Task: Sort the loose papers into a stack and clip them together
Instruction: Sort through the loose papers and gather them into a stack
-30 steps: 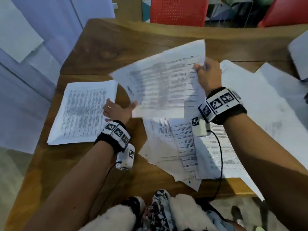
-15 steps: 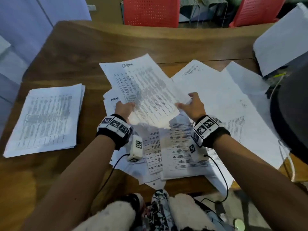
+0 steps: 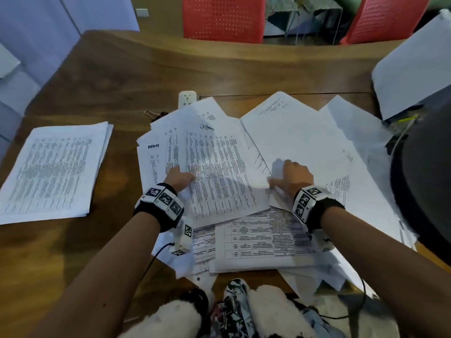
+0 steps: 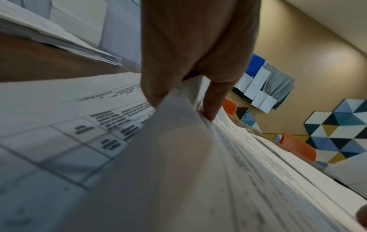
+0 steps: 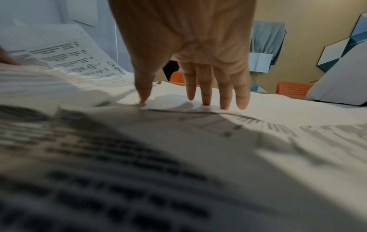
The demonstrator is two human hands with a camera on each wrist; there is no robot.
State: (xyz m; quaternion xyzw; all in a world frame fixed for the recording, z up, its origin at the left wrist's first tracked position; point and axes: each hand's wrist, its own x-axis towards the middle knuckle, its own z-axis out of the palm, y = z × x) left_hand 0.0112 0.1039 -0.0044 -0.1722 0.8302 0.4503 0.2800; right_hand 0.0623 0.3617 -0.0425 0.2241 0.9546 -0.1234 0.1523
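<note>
1. The loose papers (image 3: 244,191) lie fanned over the centre of the surface (image 3: 122,76), mostly unsorted.
2. The left hand (image 3: 179,179) pinches one sheet's edge; the right hand (image 3: 291,176) presses down, fingers straight.
3. A started stack (image 3: 53,167) sits left.
4. The binder clip (image 3: 152,114) lies far, unused.

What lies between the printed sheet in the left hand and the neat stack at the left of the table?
Nothing visible does. Only bare wooden table separates the printed sheet, which the left hand pinches, from the neat stack. The right hand rests on other papers, off that path.
</note>
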